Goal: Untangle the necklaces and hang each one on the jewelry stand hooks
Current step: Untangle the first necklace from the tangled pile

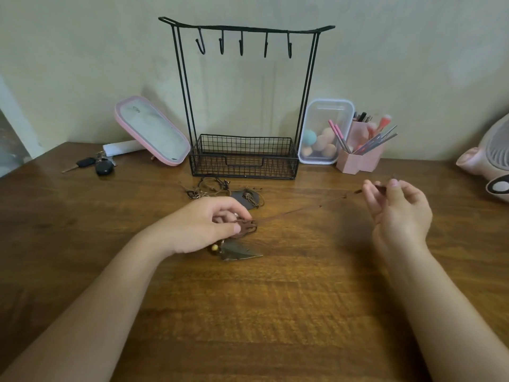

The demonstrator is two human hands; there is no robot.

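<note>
A black wire jewelry stand (245,92) with several bare hooks and a mesh basket base stands at the back of the wooden table. My left hand (209,226) pinches a bunched brown cord necklace (289,213) whose leaf-shaped pendant (239,253) and beads lie just below the fingers. My right hand (396,208) pinches the other end of that cord, so it stretches taut between the hands above the table. A second tangle of brown necklaces (217,190) with a dark oval pendant lies in front of the stand's basket.
A pink-framed mirror (153,130) leans left of the stand, with car keys (96,165) beside it. Right of the stand are a clear box of sponges (323,132) and a pink brush holder (362,155). A pink fan (490,158) sits at the right edge.
</note>
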